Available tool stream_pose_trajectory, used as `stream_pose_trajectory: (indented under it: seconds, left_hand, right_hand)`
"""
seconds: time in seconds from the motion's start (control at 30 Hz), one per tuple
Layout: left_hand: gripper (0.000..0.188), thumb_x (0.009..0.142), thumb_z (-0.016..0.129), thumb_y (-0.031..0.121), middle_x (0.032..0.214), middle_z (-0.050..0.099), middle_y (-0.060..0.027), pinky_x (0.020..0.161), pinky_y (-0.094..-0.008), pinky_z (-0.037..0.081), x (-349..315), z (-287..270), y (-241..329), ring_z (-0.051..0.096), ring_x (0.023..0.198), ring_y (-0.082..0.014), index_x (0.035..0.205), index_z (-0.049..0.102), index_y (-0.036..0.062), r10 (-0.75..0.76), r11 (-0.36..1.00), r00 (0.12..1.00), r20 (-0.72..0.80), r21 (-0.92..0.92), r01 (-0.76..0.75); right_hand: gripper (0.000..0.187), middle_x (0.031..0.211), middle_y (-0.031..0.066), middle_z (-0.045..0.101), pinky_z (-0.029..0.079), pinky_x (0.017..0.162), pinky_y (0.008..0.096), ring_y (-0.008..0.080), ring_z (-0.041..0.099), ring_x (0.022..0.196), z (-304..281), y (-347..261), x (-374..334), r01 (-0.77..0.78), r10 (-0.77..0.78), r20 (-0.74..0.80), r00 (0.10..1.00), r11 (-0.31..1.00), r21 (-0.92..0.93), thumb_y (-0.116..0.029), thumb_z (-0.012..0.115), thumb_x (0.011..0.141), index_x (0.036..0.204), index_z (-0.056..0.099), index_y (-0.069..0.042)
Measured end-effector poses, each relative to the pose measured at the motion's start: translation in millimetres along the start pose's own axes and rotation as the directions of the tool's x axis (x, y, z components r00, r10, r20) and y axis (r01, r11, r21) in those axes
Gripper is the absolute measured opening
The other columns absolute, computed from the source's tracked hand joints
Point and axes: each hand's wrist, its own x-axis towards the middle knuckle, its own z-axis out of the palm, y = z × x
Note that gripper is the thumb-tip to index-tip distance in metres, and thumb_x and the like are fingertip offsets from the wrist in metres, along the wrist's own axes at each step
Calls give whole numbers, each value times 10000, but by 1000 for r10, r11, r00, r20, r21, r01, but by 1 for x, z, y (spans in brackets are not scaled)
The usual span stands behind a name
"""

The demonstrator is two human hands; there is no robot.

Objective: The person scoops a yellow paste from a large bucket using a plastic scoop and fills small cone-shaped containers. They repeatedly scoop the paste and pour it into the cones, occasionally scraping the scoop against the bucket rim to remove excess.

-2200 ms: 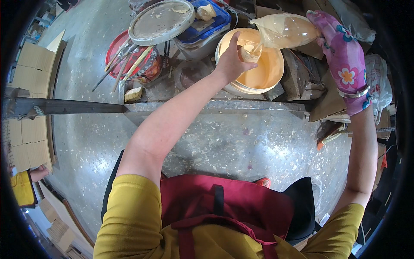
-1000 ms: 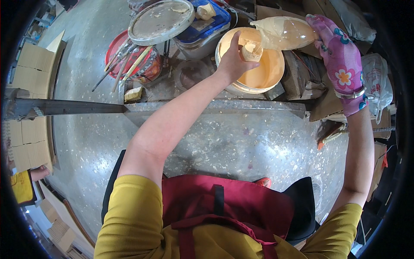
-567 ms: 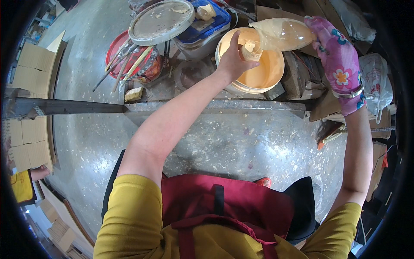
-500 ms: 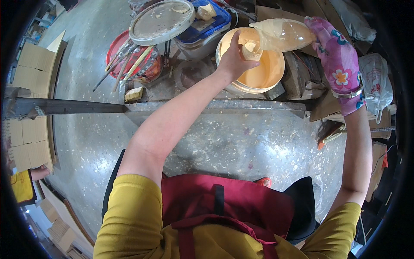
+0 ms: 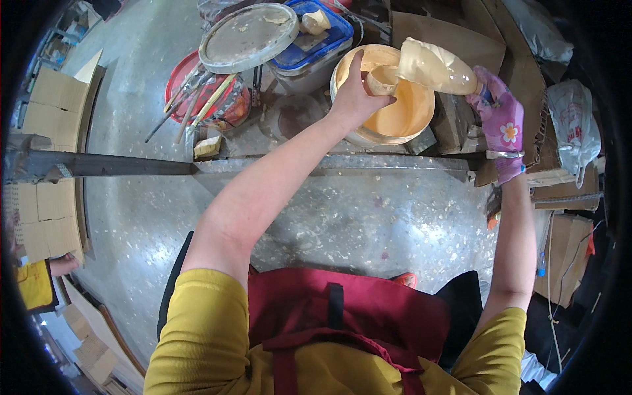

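Note:
My bare left hand (image 5: 354, 102) is closed around a small cup (image 5: 382, 80) smeared with cream-coloured paint, over the open bucket (image 5: 378, 139). Inside the bucket lies cream liquid paint (image 5: 395, 120). My right hand (image 5: 500, 115), in a pink flowered glove with a band at the wrist, grips the narrow end of a rounded, bottle-like vessel (image 5: 440, 68). Glossy cream paint coats that vessel, which lies nearly sideways above the bucket's right side, its wide end toward the cup. The glove hides part of the narrow end.
Left of the bucket stand a blue-lidded tub (image 5: 309, 56), a round grey lid (image 5: 249, 38) and a red paint bucket (image 5: 227, 108) with brushes across it. Cardboard (image 5: 447, 43) and a plastic bag (image 5: 573, 122) crowd the right. A metal rail (image 5: 316, 162) runs in front.
My right hand has moved left and lower, and the vessel has tilted and turned, its wide end now higher than its narrow end. More cream shows over it. My left hand stays nearly still with the cup.

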Motion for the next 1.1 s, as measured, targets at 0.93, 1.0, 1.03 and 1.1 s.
stream_pose_trajectory:
  seconds: [0.93,1.0,1.03,1.1]
  left_hand:
    - [1012,733,748,-7,1304,454,-144,1026,-344,411,-47,-30,5,469,1216,-211,1488,88,132,-70,983,988,139,-160,93]
    - [1024,729,752,-2,1290,462,-146,1017,-347,417,-65,-34,18,474,1208,-213,1491,81,132,-96,979,974,203,-160,130]
    - [1030,727,754,1,1283,466,-147,1013,-348,420,-75,-36,17,476,1204,-214,1493,77,132,-116,975,965,233,-157,155]
    - [1043,720,761,8,1270,471,-139,1021,-346,410,-96,-37,10,484,1192,-214,1496,76,135,-119,980,958,262,-123,155]
  right_hand:
    - [378,948,99,688,499,687,253,148,641,777,45,28,-25,-488,433,261,863,847,209,63,609,767,1143,607,29]
    - [350,975,140,684,520,764,333,265,647,859,35,39,-19,-142,152,176,973,988,-66,-30,643,763,1113,632,-22]
    - [326,999,161,675,526,814,388,348,636,924,36,47,-13,70,-42,162,986,984,-166,-99,655,771,1093,647,-56]
    - [294,1009,154,667,518,824,397,346,625,934,38,43,1,227,-137,272,952,915,-334,-123,621,798,1087,637,-70]
